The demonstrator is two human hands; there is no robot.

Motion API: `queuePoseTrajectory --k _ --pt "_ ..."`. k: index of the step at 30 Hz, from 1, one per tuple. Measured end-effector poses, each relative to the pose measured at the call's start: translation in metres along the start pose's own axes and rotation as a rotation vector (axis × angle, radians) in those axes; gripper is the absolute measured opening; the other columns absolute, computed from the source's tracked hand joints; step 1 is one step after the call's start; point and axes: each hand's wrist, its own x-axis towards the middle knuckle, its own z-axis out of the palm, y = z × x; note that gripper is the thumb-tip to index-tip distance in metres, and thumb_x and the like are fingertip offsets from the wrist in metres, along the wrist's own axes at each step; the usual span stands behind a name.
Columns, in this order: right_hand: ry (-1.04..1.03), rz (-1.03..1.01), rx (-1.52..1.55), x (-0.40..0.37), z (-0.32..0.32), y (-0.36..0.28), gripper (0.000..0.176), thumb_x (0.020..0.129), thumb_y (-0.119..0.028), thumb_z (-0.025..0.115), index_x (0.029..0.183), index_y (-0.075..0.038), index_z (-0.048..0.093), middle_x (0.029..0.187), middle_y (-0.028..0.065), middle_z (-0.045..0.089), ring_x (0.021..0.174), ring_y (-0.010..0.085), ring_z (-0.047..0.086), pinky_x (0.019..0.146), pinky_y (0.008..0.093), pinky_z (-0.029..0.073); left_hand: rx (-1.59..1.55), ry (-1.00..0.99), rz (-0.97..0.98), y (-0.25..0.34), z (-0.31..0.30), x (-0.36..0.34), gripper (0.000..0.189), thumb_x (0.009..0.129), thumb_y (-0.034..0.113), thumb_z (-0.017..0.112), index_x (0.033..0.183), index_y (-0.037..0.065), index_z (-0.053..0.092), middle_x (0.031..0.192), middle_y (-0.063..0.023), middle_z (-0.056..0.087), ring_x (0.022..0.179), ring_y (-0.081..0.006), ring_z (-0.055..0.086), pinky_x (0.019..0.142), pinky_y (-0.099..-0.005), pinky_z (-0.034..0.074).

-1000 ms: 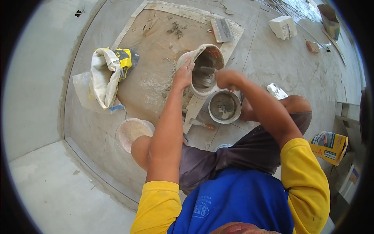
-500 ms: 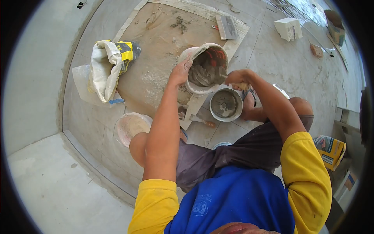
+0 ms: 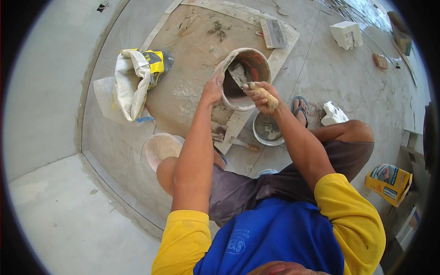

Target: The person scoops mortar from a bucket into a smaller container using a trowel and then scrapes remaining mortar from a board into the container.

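A white bucket leans toward me, its inside smeared with grey mortar and some orange-red. My left hand is closed on its left rim, the fingers partly hidden. My right hand is wrapped round the wooden handle of a trowel above the near right side of the opening. The blade is inside the bucket, with grey mortar about it. Just below my right hand stands a smaller pail with grey, watery-looking contents, partly covered by my forearm.
Dusty sheeting covers the floor ahead. An open cement bag stands left, above a tub of pale powder. A wooden-handled tool lies near my feet. Farther right are a flat float, white block, brick piece and yellow bag.
My right hand has moved left over the bucket's opening and turned, bringing the trowel handle up toward me. Less mortar shows inside the bucket. My left hand keeps its hold on the rim.
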Motion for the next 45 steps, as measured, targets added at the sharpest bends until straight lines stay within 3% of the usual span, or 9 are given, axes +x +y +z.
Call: queuePoseTrajectory --k 4,8,11,19,24,33,36,41,45 --pt "0.317 0.093 -0.315 -0.013 0.036 -0.015 0.034 0.079 -0.016 0.051 0.106 0.003 0.047 0.069 0.005 0.047 0.046 0.0091 0.047 0.036 0.0207 0.042 0.048 0.007 -0.053 -0.004 -0.004 0.006 0.046 0.097 0.035 0.04 0.133 0.007 0.044 0.112 -0.0207 0.06 0.096 -0.0263 0.06 0.077 -0.035 0.05" --pt "0.768 0.34 -1.814 -0.025 0.077 -0.002 0.042 0.072 -0.007 0.053 0.111 0.009 0.045 0.083 0.0197 0.063 0.061 0.0276 0.063 0.052 0.0386 0.051 -0.037 -0.047 -0.055 -0.012 0.005 0.017 0.047 0.097 0.036 0.04 0.133 0.007 0.043 0.114 -0.0215 0.059 0.097 -0.027 0.06 0.075 -0.0357 0.051" --pt "1.089 -0.057 -2.324 -0.013 0.042 0.014 0.036 0.077 -0.004 0.049 0.11 0.009 0.045 0.096 0.0284 0.061 0.09 0.0394 0.062 0.074 0.0464 0.049 0.009 -0.036 -0.016 -0.002 0.007 0.016 0.047 0.096 0.034 0.041 0.133 0.004 0.043 0.118 -0.0217 0.057 0.103 -0.0271 0.058 0.084 -0.034 0.047" --pt "0.797 0.858 -2.393 -0.009 0.103 -0.007 0.054 0.075 -0.001 0.049 0.127 0.01 0.037 0.091 0.0226 0.065 0.087 0.0355 0.064 0.069 0.0423 0.053 0.016 -0.061 0.065 0.013 0.01 0.006 0.047 0.095 0.035 0.042 0.133 0.006 0.043 0.125 -0.0224 0.051 0.118 -0.0348 0.048 0.097 -0.0363 0.038" --pt "1.092 0.131 -2.561 0.01 0.039 -0.018 0.058 0.073 -0.002 0.053 0.128 0.006 0.038 0.095 0.0212 0.064 0.093 0.0331 0.063 0.075 0.0409 0.052 0.004 -0.051 0.063 0.011 0.014 0.005 0.047 0.095 0.034 0.043 0.134 0.008 0.042 0.124 -0.0225 0.052 0.118 -0.0352 0.048 0.097 -0.0364 0.038" --pt "0.879 0.99 -2.342 0.015 0.099 -0.015 0.034 0.072 -0.004 0.054 0.105 0.003 0.061 0.104 0.0221 0.063 0.095 0.0309 0.063 0.078 0.0408 0.052 0.001 -0.073 0.015 0.015 0.012 0.003 0.047 0.094 0.035 0.043 0.134 0.012 0.042 0.124 -0.0222 0.051 0.117 -0.0368 0.048 0.096 -0.0378 0.039" --pt "1.046 0.17 -2.54 0.016 0.04 0.009 0.04 0.077 -0.007 0.053 0.116 0.003 0.054 0.107 0.0207 0.062 0.097 0.0298 0.063 0.08 0.0403 0.051 0.05 -0.059 0.077 0.009 0.017 0.008 0.046 0.094 0.035 0.044 0.134 0.012 0.043 0.125 -0.0216 0.051 0.117 -0.0359 0.049 0.096 -0.037 0.039" --pt "0.77 0.802 -2.445 0.007 0.089 0.003 0.042 0.073 -0.003 0.054 0.113 0.008 0.05 0.097 0.0237 0.063 0.091 0.0327 0.064 0.079 0.0433 0.051 0.012 -0.038 0.055 0.011 0.013 0.007 0.046 0.094 0.034 0.044 0.134 0.011 0.043 0.125 -0.0213 0.051 0.116 -0.0356 0.049 0.095 -0.0369 0.039" --pt "0.97 0.683 -2.378 0.008 0.099 -0.016 0.044 0.075 -0.004 0.054 0.117 0.009 0.048 0.095 0.0226 0.064 0.092 0.0317 0.064 0.078 0.0432 0.051 0.017 -0.061 0.045 0.018 0.011 0.003 0.045 0.094 0.034 0.044 0.133 0.011 0.044 0.124 -0.0217 0.052 0.116 -0.0362 0.049 0.095 -0.0374 0.039"
